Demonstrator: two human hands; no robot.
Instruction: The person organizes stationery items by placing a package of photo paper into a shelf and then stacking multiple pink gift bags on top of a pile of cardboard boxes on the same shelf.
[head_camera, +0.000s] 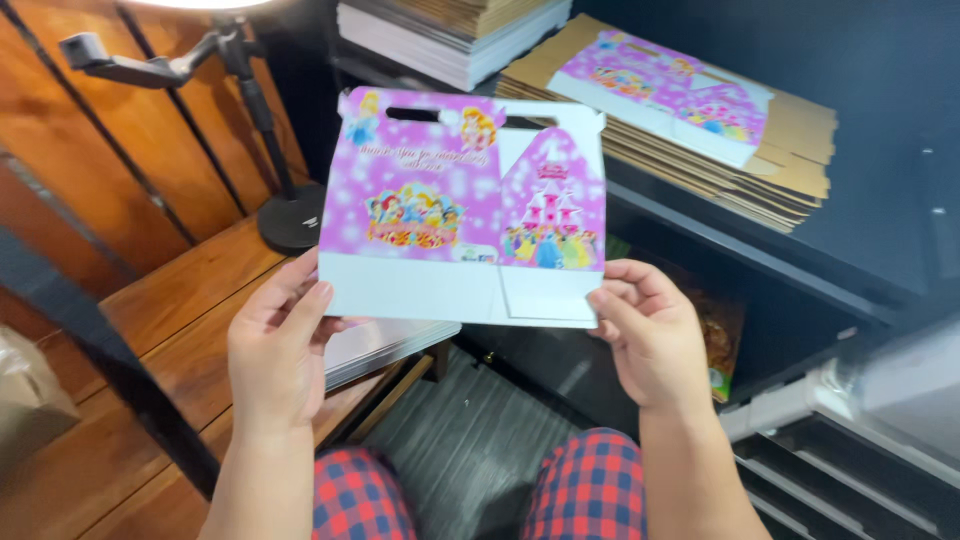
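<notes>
Both hands up in front, and between them a flat, unfolded pink box (462, 205), held upright and facing the camera. The left hand (275, 345) pinches the lower left corner, thumb across the white bottom strip, grip clenched on the card. The right hand (650, 335) has the lower right corner, fingers curled onto the edge, grip likewise clamped on the box. The box shows a handle slot along its top edge and cartoon prints on pink panels, with a peaked side panel on the right.

Below the left hand, a stack of flat sheets (385, 345) lies on the wooden counter (170, 300). A black lamp base (292, 222) stands on that counter just behind the box's left edge. Up top right, another pink box blank (670, 95) lies flat on a pile of brown cardboard (790, 165) on a dark shelf. Red checked trousers (590, 490) show at the bottom.
</notes>
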